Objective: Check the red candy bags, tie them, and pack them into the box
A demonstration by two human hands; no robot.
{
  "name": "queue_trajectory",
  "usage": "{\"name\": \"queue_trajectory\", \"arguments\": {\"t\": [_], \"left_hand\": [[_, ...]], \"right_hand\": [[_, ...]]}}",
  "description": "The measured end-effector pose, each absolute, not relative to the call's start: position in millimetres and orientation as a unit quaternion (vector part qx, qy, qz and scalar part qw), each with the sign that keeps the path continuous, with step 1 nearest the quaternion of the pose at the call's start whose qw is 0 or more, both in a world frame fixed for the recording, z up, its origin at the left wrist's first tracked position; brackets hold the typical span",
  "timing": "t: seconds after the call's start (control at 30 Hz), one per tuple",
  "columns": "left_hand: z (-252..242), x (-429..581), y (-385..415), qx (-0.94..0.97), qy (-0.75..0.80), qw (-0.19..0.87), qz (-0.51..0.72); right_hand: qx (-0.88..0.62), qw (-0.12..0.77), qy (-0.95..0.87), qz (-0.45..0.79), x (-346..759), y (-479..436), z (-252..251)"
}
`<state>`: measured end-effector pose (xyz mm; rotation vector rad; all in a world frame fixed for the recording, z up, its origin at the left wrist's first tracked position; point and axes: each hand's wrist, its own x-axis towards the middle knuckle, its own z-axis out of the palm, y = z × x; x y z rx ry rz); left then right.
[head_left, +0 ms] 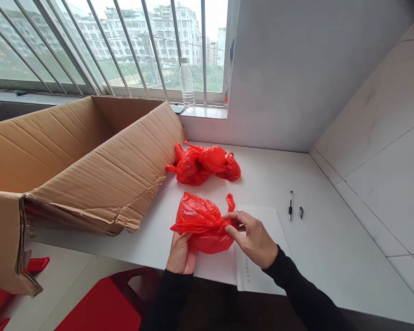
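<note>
A red plastic bag (202, 225), gathered and twisted at its right side, is held between my two hands over the near part of the table. My left hand (182, 255) grips it from below at the left, its fingertips hidden under the bag. My right hand (253, 236) pinches the twisted neck with thumb and fingers, and a loose red handle end sticks up beside it. What the bag contains is hidden. Under the right hand lies an open notebook (258, 271) with a column of handwritten numbers, partly covered by the bag and hand.
More red plastic bags (207, 163) lie bunched behind, near the wall. A large open cardboard box (117, 170) fills the left. A pen (290, 206) and its cap (301, 212) rest at right. A plastic bottle (186, 85) stands on the sill. A red stool (100, 305) is below the table.
</note>
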<state>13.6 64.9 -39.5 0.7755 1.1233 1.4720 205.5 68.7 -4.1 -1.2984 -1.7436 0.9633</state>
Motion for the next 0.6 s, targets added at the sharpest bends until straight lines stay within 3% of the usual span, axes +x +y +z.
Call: {"name": "queue_trajectory", "arguments": {"t": [0.2, 0.37, 0.6], "left_hand": [[-16, -5, 48, 0.529, 0.556, 0.313, 0.560], [-9, -20, 54, 0.655, 0.550, 0.284, 0.433], [-14, -54, 49, 0.639, 0.576, 0.265, 0.435]], "right_hand": [[-0.422, 0.405, -0.742, 0.327, 193, 63, -2], [-0.416, 0.418, -0.753, 0.293, 192, 60, -3], [-0.504, 0.411, -0.740, 0.172, 203, 54, -9]]}}
